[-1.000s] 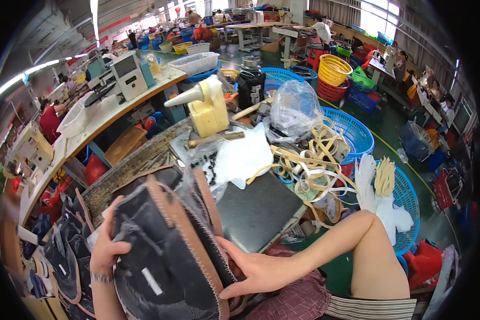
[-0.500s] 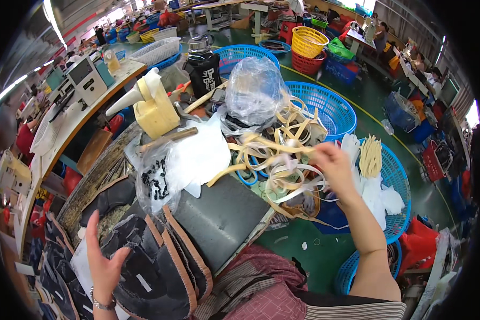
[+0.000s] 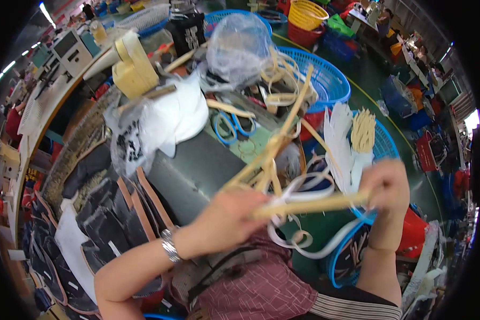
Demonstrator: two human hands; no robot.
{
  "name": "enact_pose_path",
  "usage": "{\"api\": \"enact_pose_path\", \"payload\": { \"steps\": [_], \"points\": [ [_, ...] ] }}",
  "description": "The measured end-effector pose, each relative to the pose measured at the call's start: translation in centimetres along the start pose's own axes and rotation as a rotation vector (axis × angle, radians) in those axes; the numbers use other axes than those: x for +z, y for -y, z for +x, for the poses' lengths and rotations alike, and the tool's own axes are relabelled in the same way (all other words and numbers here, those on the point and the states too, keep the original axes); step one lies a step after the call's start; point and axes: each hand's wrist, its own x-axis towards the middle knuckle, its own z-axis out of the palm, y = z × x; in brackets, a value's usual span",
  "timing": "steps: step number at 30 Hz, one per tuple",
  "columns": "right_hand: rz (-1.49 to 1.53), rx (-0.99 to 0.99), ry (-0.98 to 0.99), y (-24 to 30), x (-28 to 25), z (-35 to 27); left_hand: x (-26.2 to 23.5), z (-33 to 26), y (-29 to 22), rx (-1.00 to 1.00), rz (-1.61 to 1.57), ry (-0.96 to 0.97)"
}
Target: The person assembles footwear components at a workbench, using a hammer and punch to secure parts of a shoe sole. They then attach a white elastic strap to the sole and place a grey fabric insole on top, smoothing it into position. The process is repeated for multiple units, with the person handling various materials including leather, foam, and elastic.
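On a cluttered workshop desk (image 3: 197, 170), near its front edge, the left hand (image 3: 224, 224) and right hand (image 3: 389, 186) pinch shut on a tan strap (image 3: 309, 204) stretched between them; keeping it taut, clear of the white loops (image 3: 298, 234), looks wise.

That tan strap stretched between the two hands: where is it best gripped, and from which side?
Grip the tan strap at its two ends, probably from above. It lies flat and nearly level between the left hand and right hand, and a white strip loops around its middle, so the ends look like the freer parts to pinch.
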Motion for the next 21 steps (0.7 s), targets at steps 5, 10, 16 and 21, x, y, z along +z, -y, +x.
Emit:
{"api": "enact_pose_path", "payload": {
  "steps": [5, 10, 16, 21],
  "points": [
    [0.772, -0.09, -0.552, -2.5, -3.0, -0.5, -1.2, -1.6, 1.9, -0.359, -0.339, -0.219],
    [0.679, -0.49, -0.85, 0.1, -8.7, -2.7, 0.2, -3.6, 2.0, -0.43, -0.457, -0.206],
    [-0.06, 0.124, -0.308, 6.6, -3.8, 0.6, 1.4, -3.7, -3.4, -0.073, -0.116, -0.425],
    [0.118, -0.163, 0.342, 9.4, 3.9, 7.2, -1.0, -3.0, -8.1, 0.086, -0.76, -0.045]
  ]
}}
